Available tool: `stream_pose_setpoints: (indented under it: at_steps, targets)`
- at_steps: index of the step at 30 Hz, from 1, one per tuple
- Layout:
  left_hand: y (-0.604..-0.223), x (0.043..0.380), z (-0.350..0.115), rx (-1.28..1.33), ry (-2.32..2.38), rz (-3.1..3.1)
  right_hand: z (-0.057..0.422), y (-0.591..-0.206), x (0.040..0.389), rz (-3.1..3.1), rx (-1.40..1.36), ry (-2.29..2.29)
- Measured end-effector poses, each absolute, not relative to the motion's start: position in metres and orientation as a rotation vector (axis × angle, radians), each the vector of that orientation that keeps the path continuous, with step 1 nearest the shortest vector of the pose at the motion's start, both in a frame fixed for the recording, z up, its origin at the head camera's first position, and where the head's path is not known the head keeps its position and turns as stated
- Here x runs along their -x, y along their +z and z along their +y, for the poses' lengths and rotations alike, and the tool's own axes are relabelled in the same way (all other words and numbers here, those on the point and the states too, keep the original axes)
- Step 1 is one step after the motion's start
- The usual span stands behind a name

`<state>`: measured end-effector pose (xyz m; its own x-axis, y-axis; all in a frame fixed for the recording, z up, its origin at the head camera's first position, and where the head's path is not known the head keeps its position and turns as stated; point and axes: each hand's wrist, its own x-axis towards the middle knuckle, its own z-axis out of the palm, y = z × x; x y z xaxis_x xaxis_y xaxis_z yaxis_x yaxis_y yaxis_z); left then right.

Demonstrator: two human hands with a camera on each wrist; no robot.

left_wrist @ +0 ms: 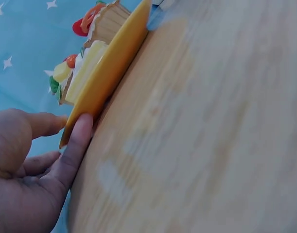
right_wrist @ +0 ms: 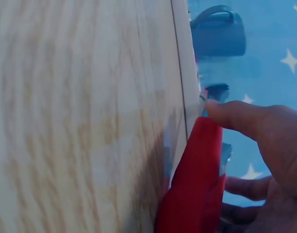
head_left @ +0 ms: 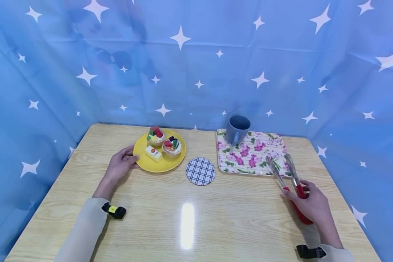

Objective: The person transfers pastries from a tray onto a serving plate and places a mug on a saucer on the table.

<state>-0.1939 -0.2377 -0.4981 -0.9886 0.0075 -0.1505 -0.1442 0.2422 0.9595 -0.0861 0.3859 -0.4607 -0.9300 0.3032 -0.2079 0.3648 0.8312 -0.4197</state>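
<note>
At the left, my left hand (head_left: pixel 120 163) grips the near-left rim of a yellow plate (head_left: pixel 144 162). The left wrist view has its fingers (left_wrist: pixel 78 138) on either side of that rim. Two toy fruit tarts (head_left: pixel 171 146) and a small white-and-yellow cake slice (head_left: pixel 154 153) sit on the plate. On the right, my right hand (head_left: pixel 311 205) holds red-handled metal tongs (head_left: pixel 300 191), thumb on one arm and fingers on the other. Their tips are spread apart over the right part of a floral tray (head_left: pixel 229 160).
A blue-grey mug (head_left: pixel 238 127) stands upright at the tray's back left corner. Between plate and tray lies a round checked coaster (head_left: pixel 201 171). A blue star-patterned curtain (head_left: pixel 196 65) hangs around the back and sides of the wooden table (head_left: pixel 235 214).
</note>
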Motion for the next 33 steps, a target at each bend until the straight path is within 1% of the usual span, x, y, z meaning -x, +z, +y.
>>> stream_pose_setpoints:
  at_steps: [6, 14, 18, 33]
  targets:
    - [-0.492, 0.189, -0.232, 0.177, 1.779, 2.472, 0.381, -0.457, 0.081, 2.989, -0.435, -0.745]
    - [-0.48, 0.178, -0.227, 0.209, 1.538, 2.787, 0.369, -0.447, 0.08, 3.131, -0.269, -0.8]
    - [-0.475, 0.171, -0.223, 0.151, 1.489, 2.889, 0.362, -0.444, 0.083, 3.155, -0.222, -0.836]
    - [-0.457, 0.153, -0.199, -0.168, 1.574, 3.014, 0.339, -0.427, 0.098, 3.14, -0.137, -0.965]
